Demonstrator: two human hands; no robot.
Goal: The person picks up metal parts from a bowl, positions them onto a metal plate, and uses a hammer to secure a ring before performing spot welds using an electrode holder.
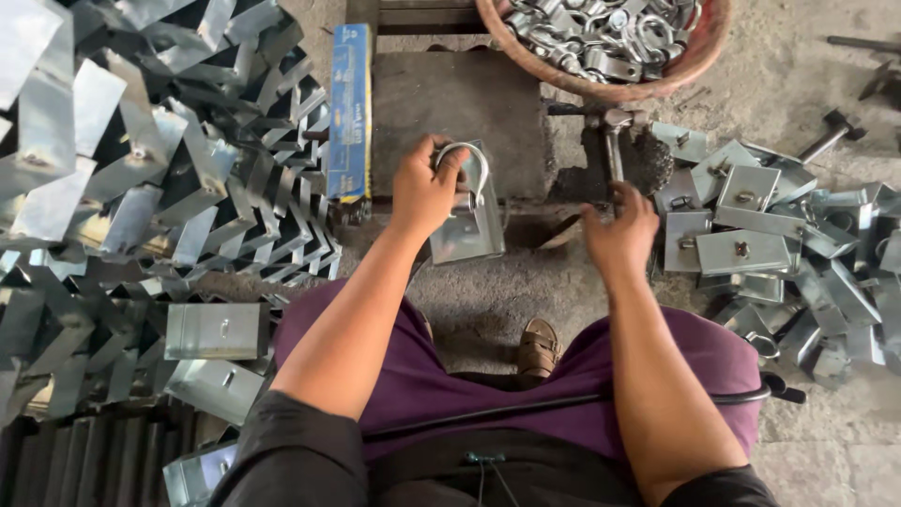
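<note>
Between the hands, padlock (466,221) gripped by left hand (424,191), right hand (619,232) beside

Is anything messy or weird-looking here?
Nothing looks broken. The metal plates on the right lie jumbled at all angles on the floor, while the folded pieces on the left are piled more evenly. The left hand holds a metal box with a curved loop.

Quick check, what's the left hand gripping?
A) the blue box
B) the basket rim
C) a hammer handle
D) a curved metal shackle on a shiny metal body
D: the left hand closes around the curved metal shackle atop the shiny metal body; the blue box and the basket lie apart from it, and the hammer handle is near the right hand.
</note>
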